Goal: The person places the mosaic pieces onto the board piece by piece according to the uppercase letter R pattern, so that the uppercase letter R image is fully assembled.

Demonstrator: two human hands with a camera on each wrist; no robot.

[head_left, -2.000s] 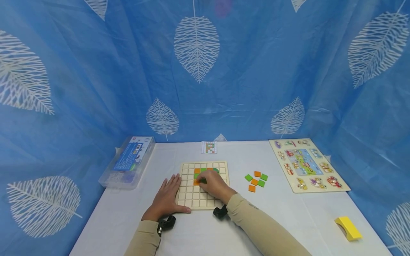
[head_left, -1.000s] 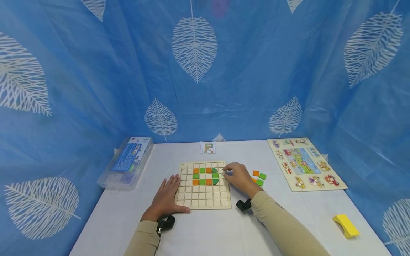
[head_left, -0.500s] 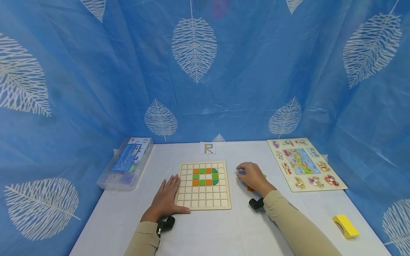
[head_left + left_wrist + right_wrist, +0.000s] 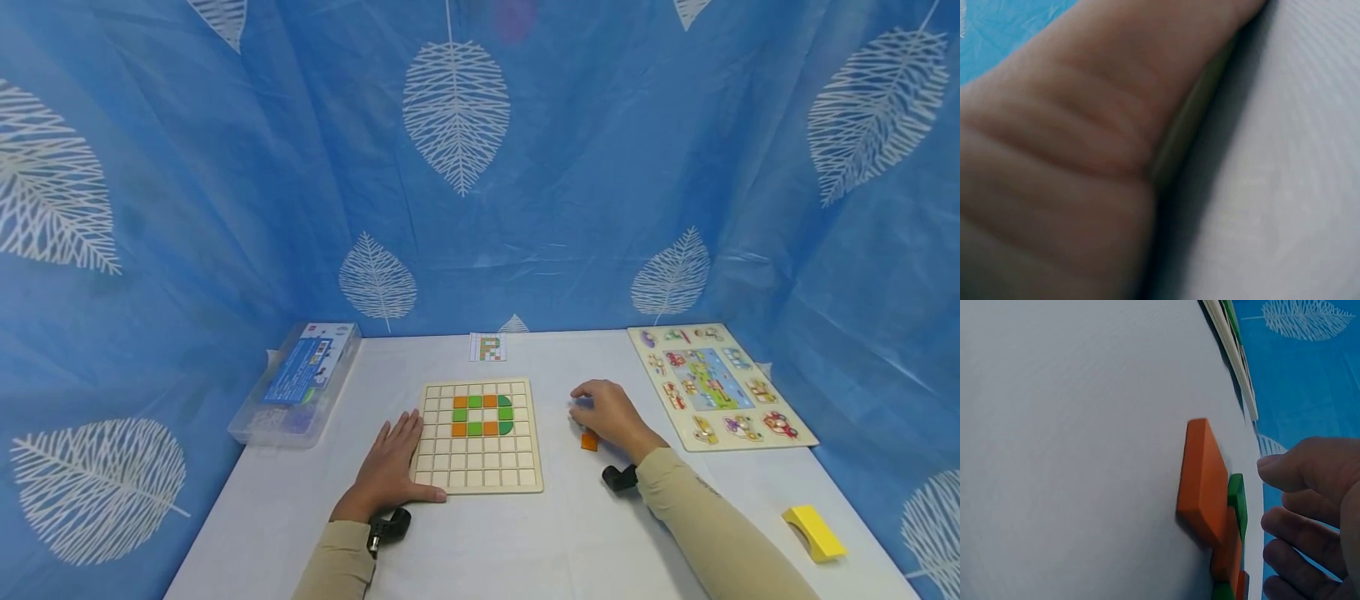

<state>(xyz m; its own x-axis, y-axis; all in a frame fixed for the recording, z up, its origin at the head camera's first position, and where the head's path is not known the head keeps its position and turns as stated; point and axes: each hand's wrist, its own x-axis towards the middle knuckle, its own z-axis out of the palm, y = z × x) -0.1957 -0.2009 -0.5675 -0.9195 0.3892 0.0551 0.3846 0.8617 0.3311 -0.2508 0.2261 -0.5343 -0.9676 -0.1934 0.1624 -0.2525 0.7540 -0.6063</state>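
A wooden grid board [image 4: 480,479] lies on the table. Orange, light green and dark green tiles [image 4: 491,428] form a ring in its squares, rounded at the right. My left hand [image 4: 390,462] rests spread at the board's left edge, thumb by the near corner. Right of the board, my right hand [image 4: 611,414] hovers over loose tiles, with thumb and fingers apart and nothing seen between them. One loose orange tile [image 4: 589,442] shows below that hand. In the right wrist view, a green tile [image 4: 1237,500] and more orange tiles lie near it.
A pattern card [image 4: 488,347] lies behind the board. A clear plastic box [image 4: 300,387] stands at the left, a wooden picture puzzle [image 4: 720,387] at the right. A yellow arch block [image 4: 815,533] sits near the right edge. Blue leaf-print curtain [image 4: 525,208] encloses the table.
My right hand has left the board and moved right over the loose tiles. The lower dark green rounded tile now shows in its square. My left hand has stayed in place.
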